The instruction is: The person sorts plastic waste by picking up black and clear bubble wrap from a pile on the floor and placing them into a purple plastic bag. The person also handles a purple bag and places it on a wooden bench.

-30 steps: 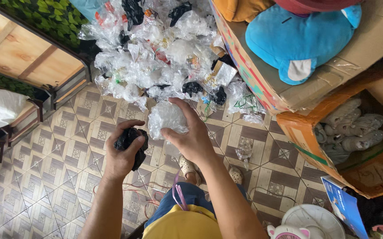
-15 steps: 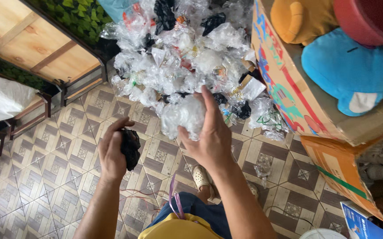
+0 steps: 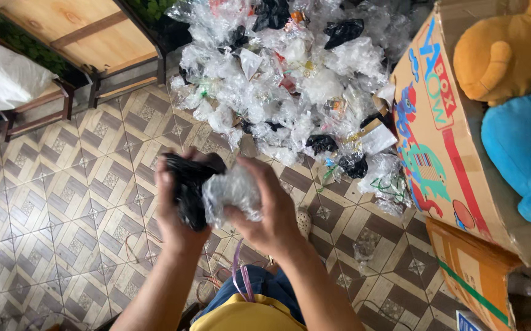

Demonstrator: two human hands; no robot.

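The person's left hand (image 3: 176, 208) is closed around a crumpled black plastic bag (image 3: 189, 187), the fingers wrapped about its bunched body so that the dark film sticks out above the thumb. The right hand (image 3: 271, 211) grips a scrunched clear plastic bag (image 3: 232, 193), fingers curled over its top and the palm under it. The two bags press against each other between the hands, held up above the patterned tile floor (image 3: 63, 208).

Beyond the hands, a big heap of clear plastic bags (image 3: 278, 79) lies on the tiles, with a few black bags mixed into it and scraps of coloured wrapping among the film. The heap is well apart from the hands, farther up the floor.

To the right stands a printed cardboard box (image 3: 455, 153), tilted, its side bright with cartoon figures. A blue plush toy (image 3: 526, 147) and an orange plush toy (image 3: 504, 55) lie in it. A second, plainer brown carton (image 3: 474, 276) sits under it.

To the left, a wooden bench (image 3: 87, 30) runs along the floor's edge, and a white cushion (image 3: 2, 79) rests on a seat beside it.

Below the hands, the person's yellow shirt (image 3: 247, 315) shows, with a pink cord (image 3: 239, 270) hanging near the lap.
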